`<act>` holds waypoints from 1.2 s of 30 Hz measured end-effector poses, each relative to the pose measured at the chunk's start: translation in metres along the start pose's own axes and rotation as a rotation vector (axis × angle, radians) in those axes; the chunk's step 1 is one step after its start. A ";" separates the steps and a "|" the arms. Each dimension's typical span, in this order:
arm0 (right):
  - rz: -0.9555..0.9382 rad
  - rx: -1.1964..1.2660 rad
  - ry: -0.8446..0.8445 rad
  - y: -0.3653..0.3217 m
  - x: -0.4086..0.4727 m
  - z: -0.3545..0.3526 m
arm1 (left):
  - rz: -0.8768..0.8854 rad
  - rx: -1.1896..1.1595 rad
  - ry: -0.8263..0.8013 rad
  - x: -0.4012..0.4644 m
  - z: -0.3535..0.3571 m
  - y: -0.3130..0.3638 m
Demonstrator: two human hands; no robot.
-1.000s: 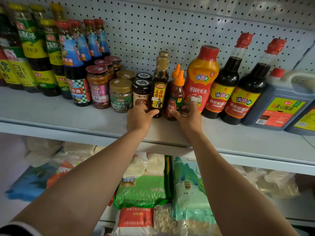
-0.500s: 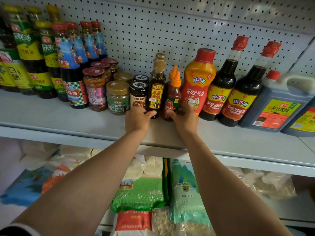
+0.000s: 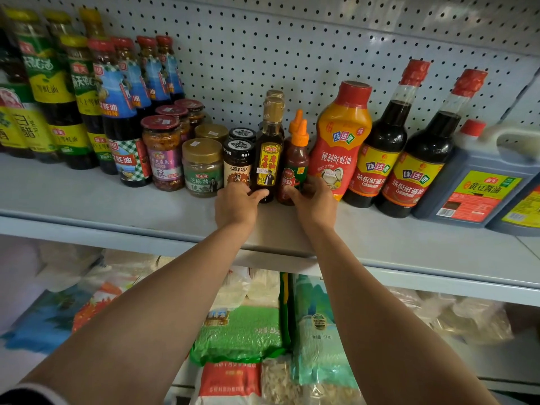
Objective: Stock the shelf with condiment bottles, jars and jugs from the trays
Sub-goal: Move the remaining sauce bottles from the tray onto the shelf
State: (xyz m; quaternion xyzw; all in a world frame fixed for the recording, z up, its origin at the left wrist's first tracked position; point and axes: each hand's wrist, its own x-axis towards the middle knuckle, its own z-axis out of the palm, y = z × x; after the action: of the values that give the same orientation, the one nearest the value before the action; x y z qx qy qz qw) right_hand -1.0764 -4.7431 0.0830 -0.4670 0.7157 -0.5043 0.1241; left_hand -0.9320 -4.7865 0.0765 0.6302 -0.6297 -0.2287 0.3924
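Both hands reach onto the shelf near the middle of its front edge. The left hand has its fingers curled round the foot of the dark jar with the black lid, and its thumb stretches right to touch the base of the oil bottle, a slim dark bottle with a gold cap and yellow label. The right hand grips the base of the chili bottle, which has an orange nozzle cap, thumb in front and fingers wrapped round its right side. The oil bottle and chili bottle stand upright, side by side, between the two hands, each with a twin directly behind it.

Left of the dark jar stands a gold-lid jar, then a red-lid jar, then rows of tall sauce bottles running toward the left end of the shelf. Just right of the right hand is an orange squeeze bottle with a red cap, then two soy bottles with red caps, then a blue jug near the right end. All stand back toward the pegboard wall.

Under the shelf lie bags of grain, green and teal among them.
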 end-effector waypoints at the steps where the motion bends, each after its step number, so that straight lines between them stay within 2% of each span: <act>1: -0.001 -0.005 0.000 0.000 0.000 0.000 | 0.003 0.008 0.000 0.000 0.000 0.000; 12: -0.043 -0.076 0.001 0.004 0.003 0.003 | 0.013 0.067 0.019 0.001 0.001 0.002; 18: 0.066 -0.025 -0.013 0.001 0.000 0.000 | 0.025 0.084 0.031 -0.003 0.001 0.002; 22: 0.066 0.001 -0.027 -0.006 -0.010 -0.008 | 0.054 0.028 0.021 -0.020 -0.013 0.002; 26: 0.076 0.044 -0.004 -0.008 -0.040 -0.020 | 0.045 -0.107 0.033 -0.049 -0.029 -0.011; 32: 0.086 0.059 0.051 -0.004 -0.116 -0.045 | 0.051 -0.300 -0.060 -0.099 -0.054 -0.022; 36: 0.122 -0.013 0.052 0.012 -0.169 -0.055 | 0.119 -0.285 -0.116 -0.140 -0.063 -0.055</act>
State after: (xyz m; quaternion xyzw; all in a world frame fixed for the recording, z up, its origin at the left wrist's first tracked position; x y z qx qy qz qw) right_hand -1.0284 -4.5749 0.0489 -0.4102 0.7490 -0.5031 0.1329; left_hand -0.8636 -4.6427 0.0414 0.5154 -0.6486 -0.3282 0.4538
